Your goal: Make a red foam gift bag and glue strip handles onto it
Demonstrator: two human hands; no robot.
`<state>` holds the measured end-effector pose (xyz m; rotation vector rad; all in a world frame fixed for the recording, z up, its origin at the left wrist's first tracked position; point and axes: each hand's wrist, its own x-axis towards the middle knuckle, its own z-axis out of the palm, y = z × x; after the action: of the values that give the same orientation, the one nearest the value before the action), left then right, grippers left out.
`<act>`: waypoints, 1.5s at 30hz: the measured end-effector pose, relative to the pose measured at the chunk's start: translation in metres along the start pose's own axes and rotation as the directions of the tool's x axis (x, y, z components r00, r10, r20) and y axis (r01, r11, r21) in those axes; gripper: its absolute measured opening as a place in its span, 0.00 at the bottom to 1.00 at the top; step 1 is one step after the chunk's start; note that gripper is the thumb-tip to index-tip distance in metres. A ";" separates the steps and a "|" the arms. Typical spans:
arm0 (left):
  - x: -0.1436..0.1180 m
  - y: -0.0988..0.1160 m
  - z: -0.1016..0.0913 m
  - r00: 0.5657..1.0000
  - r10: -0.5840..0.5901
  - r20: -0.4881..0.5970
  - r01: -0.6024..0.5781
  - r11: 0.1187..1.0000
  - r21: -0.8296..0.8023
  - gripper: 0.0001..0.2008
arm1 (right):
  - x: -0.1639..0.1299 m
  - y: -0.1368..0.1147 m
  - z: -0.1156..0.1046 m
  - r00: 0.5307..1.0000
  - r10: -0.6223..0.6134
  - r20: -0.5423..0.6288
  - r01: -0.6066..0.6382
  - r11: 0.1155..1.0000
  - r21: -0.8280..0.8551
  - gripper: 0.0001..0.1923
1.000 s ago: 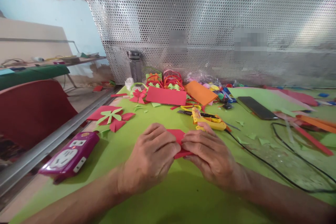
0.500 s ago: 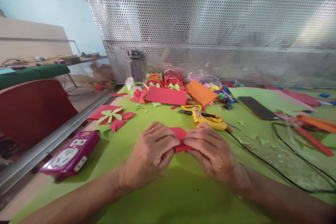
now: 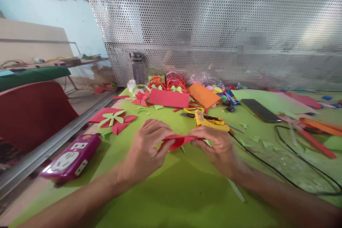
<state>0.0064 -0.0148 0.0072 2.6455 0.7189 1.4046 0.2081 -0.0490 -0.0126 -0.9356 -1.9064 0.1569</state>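
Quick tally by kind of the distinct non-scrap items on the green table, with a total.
Folded red paper piece, held by left hand and right hand: 1
Flat coloured sheets, red sheet and orange sheet: 2
Yellow glue gun: 1
Phone: 1
Purple power strip: 1
Water bottle: 1
Total: 7

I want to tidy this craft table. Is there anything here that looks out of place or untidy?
Small green paper scraps lie scattered on the green table cover, and a black cable trails across it. Otherwise nothing stands out: both hands, left hand and right hand, hold the folded red paper.
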 end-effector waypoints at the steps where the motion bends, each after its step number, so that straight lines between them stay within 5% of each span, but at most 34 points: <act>1: 0.000 -0.001 -0.001 0.999 -0.033 -0.011 0.033 0.999 0.002 0.05 | 0.001 0.000 -0.001 0.999 0.045 -0.006 -0.045 0.999 0.027 0.05; 7: 0.004 -0.009 -0.007 0.947 -0.319 0.039 0.321 0.946 -0.047 0.11 | 0.007 0.003 -0.002 0.928 0.372 0.026 -0.357 0.867 0.346 0.08; 12: 0.005 -0.015 -0.010 0.847 -0.501 0.175 0.530 0.776 -0.341 0.16 | 0.007 0.009 -0.001 0.875 0.478 0.075 -0.451 0.752 0.480 0.07; 14: 0.005 -0.017 -0.009 0.827 -0.492 0.272 0.560 0.678 -0.476 0.13 | 0.006 0.011 -0.001 0.853 0.513 0.095 -0.480 0.701 0.528 0.07; 18: 0.003 -0.024 -0.007 0.861 -0.380 0.337 0.505 0.567 -0.651 0.06 | 0.005 0.014 -0.001 0.813 0.566 0.133 -0.507 0.578 0.640 0.06; 24: 0.007 -0.024 -0.009 0.867 -0.348 0.357 0.497 0.549 -0.672 0.21 | 0.005 0.019 0.000 0.749 0.644 0.159 -0.502 0.394 0.770 0.06; 29: 0.007 -0.015 -0.007 0.696 -0.488 0.526 0.706 0.335 -0.624 0.22 | 0.005 0.019 0.002 0.659 0.712 0.243 -0.586 0.283 0.759 0.09; 35: 0.000 -0.023 -0.002 0.633 -0.618 0.466 0.746 0.325 -0.582 0.11 | 0.005 0.012 0.003 0.639 0.714 0.286 -0.667 0.330 0.668 0.14; 45: -0.001 -0.026 -0.002 0.553 -0.698 0.455 0.797 0.283 -0.534 0.08 | 0.005 0.009 0.001 0.783 0.592 0.192 -0.587 0.600 0.544 0.11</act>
<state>-0.0056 0.0075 0.0011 1.3935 0.9751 0.8896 0.2108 -0.0388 -0.0135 -1.0863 -1.3174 1.0796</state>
